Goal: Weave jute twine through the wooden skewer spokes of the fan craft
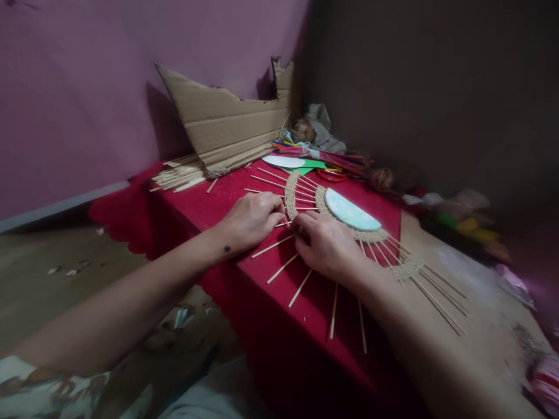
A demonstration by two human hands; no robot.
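Observation:
A half-round piece of thin wooden sticks [279, 269] fans out over the table from a pale blue-green half disc [351, 209]. Jute twine is woven through the sticks in an inner band beside the disc and an outer band [290, 195]. My left hand [255, 218] is closed, thumb and finger pinched on a stick at the outer band's near end. Close beside it, my right hand [327, 244] lies over the sticks with fingers curled together; what they grip is hidden. Another woven stretch [408, 267] of the outer band shows beyond my right forearm.
Cardboard [236, 125] leans on the wall behind a bundle of loose sticks [181, 173]. Twine balls [303, 131], red-handled scissors [331, 175] and a white cutout [283, 161] lie at the back. A red cloth [209, 203] covers part of the table; scraps litter the floor.

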